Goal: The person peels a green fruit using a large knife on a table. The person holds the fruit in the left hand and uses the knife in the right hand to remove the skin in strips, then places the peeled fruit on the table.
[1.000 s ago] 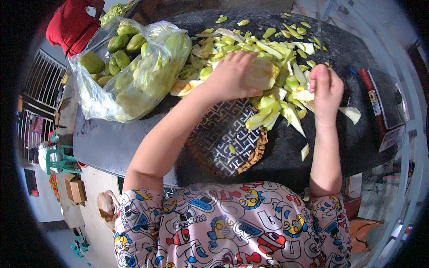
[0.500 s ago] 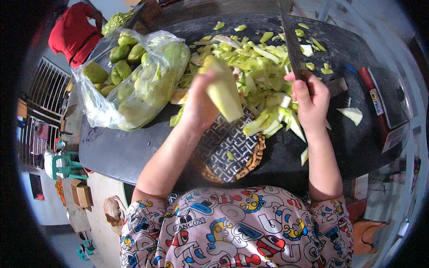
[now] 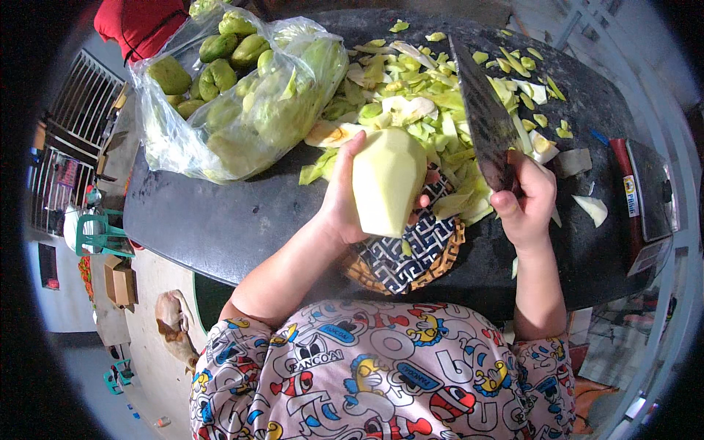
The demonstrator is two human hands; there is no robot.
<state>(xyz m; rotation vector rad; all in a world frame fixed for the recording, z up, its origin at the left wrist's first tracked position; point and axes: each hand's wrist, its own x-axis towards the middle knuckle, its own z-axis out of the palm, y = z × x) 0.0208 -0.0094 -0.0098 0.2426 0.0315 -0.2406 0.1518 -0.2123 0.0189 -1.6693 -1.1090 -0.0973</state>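
My left hand (image 3: pixel 339 199) is wrapped round a peeled chayote (image 3: pixel 389 180), pale green and smooth, with its narrow end pointing down toward me. My right hand (image 3: pixel 529 198) grips a large dark-bladed knife (image 3: pixel 480 110) by the handle, blade pointing up and away, clear of the chayote. Beyond both hands, a heap of green peelings and pale slices (image 3: pixel 433 103) spreads over the dark table (image 3: pixel 213 227). Under the chayote lies a black-and-white patterned mat (image 3: pixel 418 257) with a tan scalloped edge, partly hidden by my left hand.
A clear plastic bag (image 3: pixel 242 139) of unpeeled green chayotes (image 3: pixel 218 79) stands at the left. On the right edge rests a dark red and grey object (image 3: pixel 638 187). A person in red (image 3: pixel 139 28) is beyond the bag. A dog (image 3: pixel 174 319) lies on the floor near a green chair (image 3: pixel 103 233).
The chayote has turned from a tilt to nearly straight and now sits lower and farther right. The knife's blade has leaned left and shows its broad side. The whole view has shifted slightly.
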